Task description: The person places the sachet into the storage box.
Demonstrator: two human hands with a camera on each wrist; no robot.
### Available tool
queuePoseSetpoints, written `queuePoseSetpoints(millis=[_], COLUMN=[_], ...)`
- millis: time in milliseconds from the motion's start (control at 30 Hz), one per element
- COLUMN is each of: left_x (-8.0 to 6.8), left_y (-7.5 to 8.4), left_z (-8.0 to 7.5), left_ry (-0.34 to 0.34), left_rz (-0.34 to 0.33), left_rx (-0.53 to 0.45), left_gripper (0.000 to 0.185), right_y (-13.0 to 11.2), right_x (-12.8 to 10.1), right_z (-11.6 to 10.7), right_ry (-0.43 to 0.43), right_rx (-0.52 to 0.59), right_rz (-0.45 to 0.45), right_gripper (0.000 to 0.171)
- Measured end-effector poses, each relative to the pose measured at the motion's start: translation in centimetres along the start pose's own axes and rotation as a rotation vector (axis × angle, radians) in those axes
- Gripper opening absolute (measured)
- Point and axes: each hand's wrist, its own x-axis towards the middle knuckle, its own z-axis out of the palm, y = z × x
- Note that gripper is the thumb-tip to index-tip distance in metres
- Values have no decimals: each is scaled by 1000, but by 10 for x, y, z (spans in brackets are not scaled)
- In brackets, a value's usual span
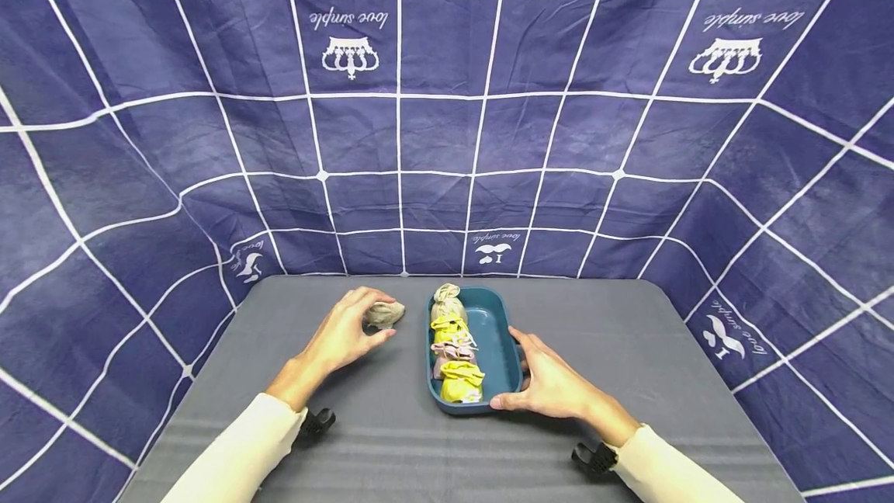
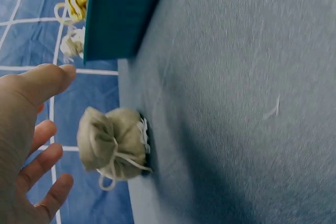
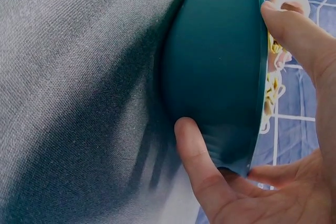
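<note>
A beige drawstring pouch (image 1: 386, 314) lies on the table to the left of a teal tray (image 1: 497, 340). My left hand (image 1: 345, 332) reaches around it with fingers and thumb spread; the left wrist view shows a gap between the hand and the pouch (image 2: 123, 145). My right hand (image 1: 552, 383) holds the tray at its right side, thumb on the near rim and fingers against the outer wall (image 3: 215, 66). Along the tray's left side sit small pouches in a row: a beige pouch (image 1: 448, 309) at the far end, then yellow, pink and a yellow pouch (image 1: 461, 386) nearest me.
Grey cloth covers the table (image 1: 377, 441). A blue curtain (image 1: 440, 130) with white grid lines stands behind it and along both sides. Each wrist wears a black strap (image 1: 317, 421).
</note>
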Motion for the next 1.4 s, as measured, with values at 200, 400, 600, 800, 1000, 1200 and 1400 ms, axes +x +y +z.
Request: queuePoseSetpoints(millis=[200,400,600,800,1000,1200,1400], left_x=[-1,5,5,7,9,12,12], left_y=[-13,-27,-38,-45,-47,-46,-45], left_z=[6,11,17,23,24,25,26], left_ry=[-94,-109,-104,-118,-119,-118,-106], left_rz=[-79,-83,-51,12,30,12,-27], left_rx=[-5,-15,-45,-42,0,24,34], left_gripper=[65,70,71,67,58,52,50], right_y=[1,0,1,1,1,4,4], right_x=[-2,-1,0,0,0,1,3], right_z=[1,-1,-1,0,0,0,1], right_ry=[-2,-1,-7,-20,-15,-16,-21], right_rx=[10,-18,-13,8,0,4,22], right_rz=[-2,-9,-8,-11,-23,-18,-6], right_gripper=[136,135,135,135,136,136,136])
